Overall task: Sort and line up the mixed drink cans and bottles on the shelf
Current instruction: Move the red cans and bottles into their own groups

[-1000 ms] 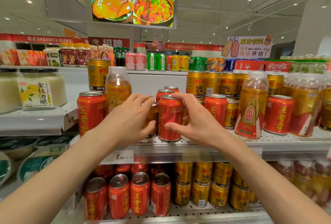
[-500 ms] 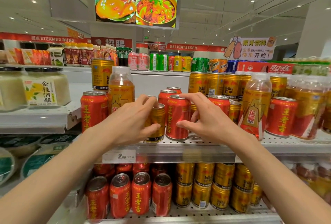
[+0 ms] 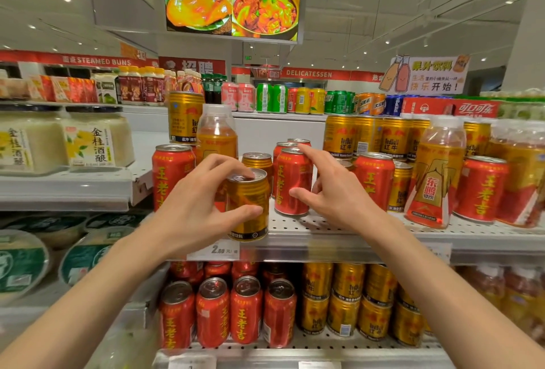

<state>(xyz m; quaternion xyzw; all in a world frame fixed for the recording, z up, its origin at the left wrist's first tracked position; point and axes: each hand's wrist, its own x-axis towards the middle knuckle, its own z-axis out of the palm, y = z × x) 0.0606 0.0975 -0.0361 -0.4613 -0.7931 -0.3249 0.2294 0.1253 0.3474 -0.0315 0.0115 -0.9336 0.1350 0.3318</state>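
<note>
A left hand [image 3: 194, 209] gripped a gold can [image 3: 247, 206] at the front edge of the perforated shelf [image 3: 339, 231], fingers over its lid, thumb across its side; the right hand [image 3: 333, 191] hung open, holding nothing, fingertips against a red can [image 3: 292, 182] lettered 王老吉; beside stood gold RedBull 红牛 cans [image 3: 392, 138] and a 东鹏 bottle [image 3: 436, 174]; a price tag [image 3: 222, 249] read 2.80.

"RedBull" on gold cans [image 3: 339, 137]
</note>
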